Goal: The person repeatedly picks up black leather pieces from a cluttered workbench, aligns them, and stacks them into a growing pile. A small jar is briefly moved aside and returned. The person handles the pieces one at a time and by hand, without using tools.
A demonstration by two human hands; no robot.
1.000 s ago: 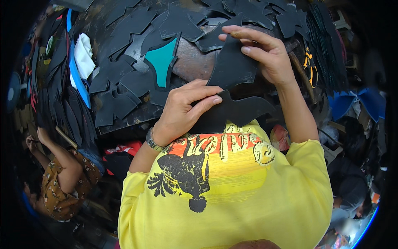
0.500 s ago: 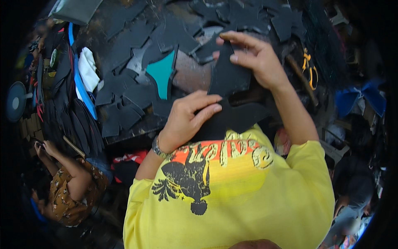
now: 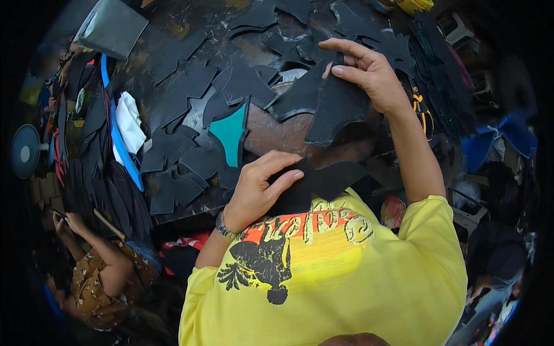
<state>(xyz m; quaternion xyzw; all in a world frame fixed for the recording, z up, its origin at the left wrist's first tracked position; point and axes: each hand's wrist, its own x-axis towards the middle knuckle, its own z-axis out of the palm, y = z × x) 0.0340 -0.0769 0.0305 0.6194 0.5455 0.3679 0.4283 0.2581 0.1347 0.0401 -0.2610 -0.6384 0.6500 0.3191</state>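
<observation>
1. Head view: left hand (image 3: 259, 187) sat near the desk's (image 3: 173, 34) front edge, fingers (image 3: 285, 180) pressed flat on a black cut piece (image 3: 326, 181), thumb side curled over its top edge. Piece lay against the yellow shirt (image 3: 358, 277), just below the teal cut piece (image 3: 229, 134).
2. Right hand (image 3: 369, 72) was up and to the right of the teal piece, fingers (image 3: 346, 70) pinching the top edge of a second black cut piece (image 3: 334, 109), index stretched out along that edge. The piece hung from the pinch over the desk's brown centre.
3. Change vs a second earlier: the right hand had lifted the second piece up and away. It overlapped the lower piece then; now the two were well apart with bare desk between them.
4. Left hand had barely moved; same flat press on the lower piece throughout.
5. My read: the pair got separated, one piece pinned in place and the other peeled off. The lifted piece was free of the pile, so it was ready to be set down elsewhere or inspected.
6. Around the teal piece: loose black cut pieces (image 3: 184, 86) scattered left and above, a white cloth (image 3: 131, 126) and a blue strip (image 3: 118, 144) further left.
7. Another person in a patterned top (image 3: 98, 277) sat below-left of the desk, not involved.
</observation>
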